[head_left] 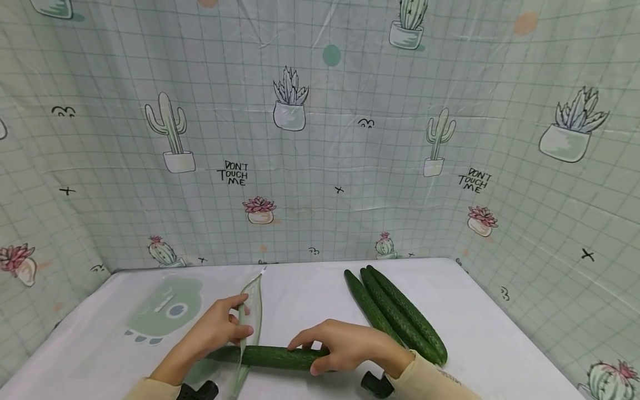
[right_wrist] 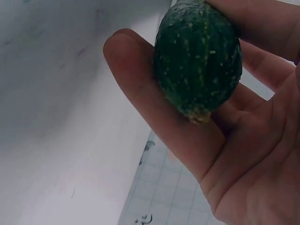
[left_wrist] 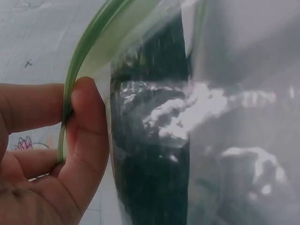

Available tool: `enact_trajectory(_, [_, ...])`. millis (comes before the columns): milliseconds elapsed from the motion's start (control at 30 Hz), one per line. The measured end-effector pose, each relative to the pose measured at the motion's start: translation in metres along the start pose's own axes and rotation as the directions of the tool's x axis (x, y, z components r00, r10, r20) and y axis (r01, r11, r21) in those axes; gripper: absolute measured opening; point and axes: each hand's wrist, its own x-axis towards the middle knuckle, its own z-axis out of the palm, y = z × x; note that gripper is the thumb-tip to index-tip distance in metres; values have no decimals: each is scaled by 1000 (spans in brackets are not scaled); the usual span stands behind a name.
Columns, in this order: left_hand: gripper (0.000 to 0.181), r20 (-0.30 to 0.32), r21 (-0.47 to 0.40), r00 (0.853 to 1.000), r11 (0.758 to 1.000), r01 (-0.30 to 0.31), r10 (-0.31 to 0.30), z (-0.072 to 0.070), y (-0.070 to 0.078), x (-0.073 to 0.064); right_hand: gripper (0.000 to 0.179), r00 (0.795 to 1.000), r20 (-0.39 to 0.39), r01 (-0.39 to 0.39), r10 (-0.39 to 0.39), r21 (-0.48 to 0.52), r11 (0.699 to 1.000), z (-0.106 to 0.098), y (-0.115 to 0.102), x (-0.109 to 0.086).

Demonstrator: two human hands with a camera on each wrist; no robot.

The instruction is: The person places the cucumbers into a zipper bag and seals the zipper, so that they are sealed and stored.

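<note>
A clear plastic bag (head_left: 165, 308) with a green cartoon print lies on the left of the table, its green-edged mouth standing up and parted. My left hand (head_left: 220, 325) pinches one edge of that mouth between thumb and fingers; the left wrist view shows the green strip (left_wrist: 70, 89) in the grip. A long dark green cucumber (head_left: 277, 357) lies crosswise, its left part inside the bag behind the clear film. Around its right end curls my right hand (head_left: 352, 347), with thumb and fingers on opposite sides. The stub end of the cucumber (right_wrist: 199, 61) shows in the right wrist view.
Three more cucumbers (head_left: 400, 311) lie side by side, slanting, at the right of the white table (head_left: 305, 289), just beyond my right forearm. A gridded curtain (head_left: 320, 211) with cactus prints hangs behind the table and along both sides.
</note>
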Motion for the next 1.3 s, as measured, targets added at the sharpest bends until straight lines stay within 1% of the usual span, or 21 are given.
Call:
enact_trajectory(167, [76, -48, -11, 998, 999, 35, -36, 3, 0, 2, 45, 1000, 2, 5, -5, -38, 999, 1, -6, 19])
enact_trajectory(300, [75, -65, -19, 997, 999, 45, -46, 4, 0, 4, 44, 1000, 10, 0, 0, -40, 999, 2, -8, 31])
enact_trajectory(400, [75, -79, -16, 996, 999, 47, -48, 3, 0, 3, 44, 999, 28, -19, 20, -37, 999, 4, -7, 38])
enact_trajectory(467, [75, -83, -12, 995, 999, 46, -47, 2, -1, 4, 43, 998, 38, -50, 52, -41, 998, 5, -5, 41])
enact_trajectory(633, [76, -74, -17, 996, 999, 46, -47, -2, -2, 3, 43, 992, 26, -122, 125, -106, 987, 9, -1, 39])
enact_trajectory(767, [77, -65, -27, 996, 998, 58, -59, -5, -2, 3, 43, 990, -5, -140, 141, -166, 976, 10, 0, 34])
enact_trajectory(900, [78, -56, -36, 997, 998, 60, -62, -6, -1, 3, 42, 990, -29, -138, 135, -194, 971, 10, 2, 28])
enact_trajectory(967, [77, -49, -51, 997, 997, 61, -64, -6, -1, 2, 41, 992, -40, -122, 116, -205, 971, 10, 4, 27])
enact_trajectory(1100, [75, -41, -74, 997, 995, 66, -69, -6, -2, 2, 39, 994, -70, -94, 79, -249, 964, 12, 6, 27])
enact_trajectory(1200, [75, -46, -78, 996, 994, 72, -76, -5, -2, 2, 38, 994, -95, -83, 59, -272, 959, 13, 6, 27])
enact_trajectory(1300, [75, -50, -83, 996, 994, 71, -76, -4, -2, 3, 37, 993, -106, -77, 50, -268, 960, 14, 5, 28])
